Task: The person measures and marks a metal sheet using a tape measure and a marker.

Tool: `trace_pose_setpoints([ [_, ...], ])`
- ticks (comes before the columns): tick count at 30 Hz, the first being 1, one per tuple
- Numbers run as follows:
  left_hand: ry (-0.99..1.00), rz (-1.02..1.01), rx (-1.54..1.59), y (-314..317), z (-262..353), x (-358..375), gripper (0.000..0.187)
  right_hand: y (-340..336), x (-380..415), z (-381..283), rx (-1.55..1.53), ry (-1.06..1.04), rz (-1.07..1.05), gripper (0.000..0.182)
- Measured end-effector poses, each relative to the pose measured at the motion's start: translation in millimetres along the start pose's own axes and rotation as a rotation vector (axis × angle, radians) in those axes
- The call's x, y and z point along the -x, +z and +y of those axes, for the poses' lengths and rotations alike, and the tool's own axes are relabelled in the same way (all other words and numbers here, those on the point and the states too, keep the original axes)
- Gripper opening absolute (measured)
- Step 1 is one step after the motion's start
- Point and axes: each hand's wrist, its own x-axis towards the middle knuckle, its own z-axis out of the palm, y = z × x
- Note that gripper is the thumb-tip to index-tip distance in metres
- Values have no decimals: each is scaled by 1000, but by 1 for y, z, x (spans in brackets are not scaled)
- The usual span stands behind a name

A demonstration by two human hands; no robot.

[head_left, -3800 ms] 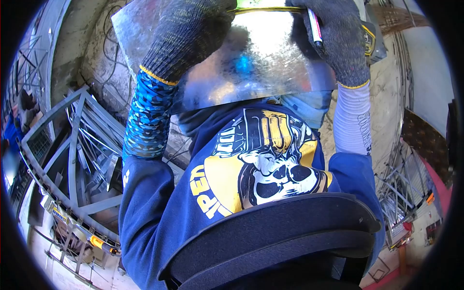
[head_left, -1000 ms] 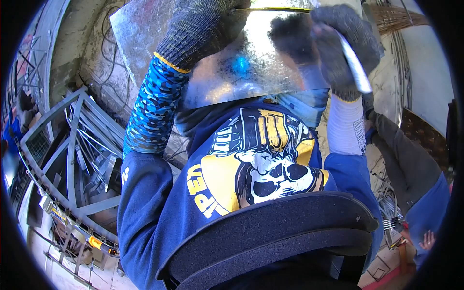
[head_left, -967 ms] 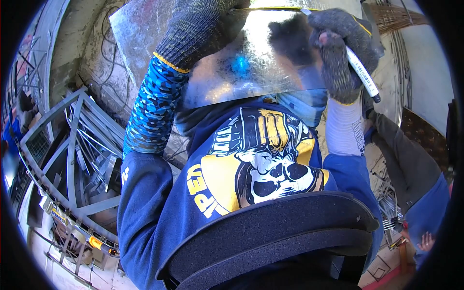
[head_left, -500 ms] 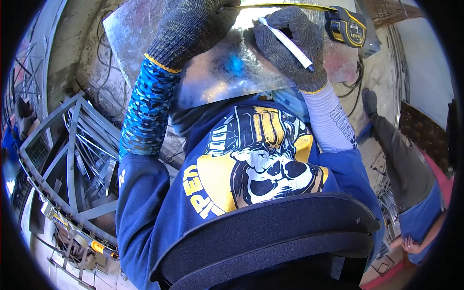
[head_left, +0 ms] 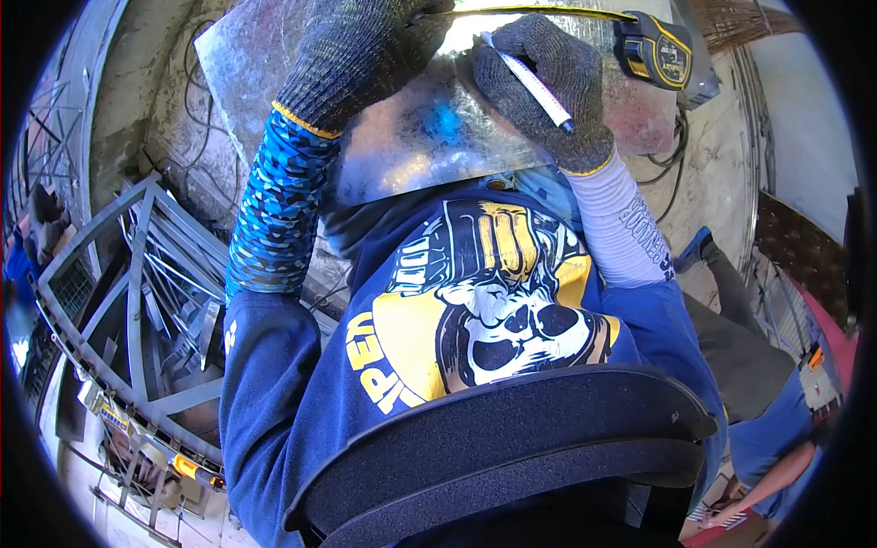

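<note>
Dark knit work gloves cover both my hands. My left hand (head_left: 365,59) is closed at the top of the view, its fingers pinching the yellow blade (head_left: 539,13) of a tape measure. The blade runs right to its black and yellow case (head_left: 655,50), which lies on the sheet's right part. My right hand (head_left: 548,87) is closed around a slim white marker pen (head_left: 530,82), tip pointing up and left, just below the blade. Under both hands is a shiny metal sheet (head_left: 411,146), its near edge close to my waist. The left fingertips are partly cut off by the frame.
At left stands a grey metal frame (head_left: 137,301) with several metal strips inside. Cables (head_left: 678,160) lie on the floor beside the sheet. A co-worker (head_left: 772,411) bends at lower right. A bundle of thin brown rods (head_left: 744,23) lies at upper right.
My right hand has shifted slightly left with the marker pen. My left hand and the tape measure look still. The co-worker at right has moved lower and changed leg position.
</note>
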Motion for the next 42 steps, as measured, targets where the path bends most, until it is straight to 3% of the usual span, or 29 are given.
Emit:
trace_pose_setpoints([
  [27,26,8,-28,-1,-1,0,9,-3,-5,-5,102,-8,-63,18],
  [32,31,63,-19,2,0,1,7,-9,-1,-9,63,35,48,23],
  [33,43,111,-23,3,-1,2,6,-13,-3,-11,134,-29,115,31],
  [35,27,103,-8,6,-2,4,5,-29,-19,-3,432,-361,163,39],
  [36,18,103,9,6,-3,4,5,-33,-27,-10,452,-236,153,37],
  [37,23,101,-7,7,-4,5,5,-28,-34,-1,278,-161,226,27],
  [39,34,156,5,10,-4,6,3,-27,-49,-14,435,-91,123,16],
  [42,41,218,21,16,-6,9,5,-21,-43,-1,483,-79,-4,15],
])
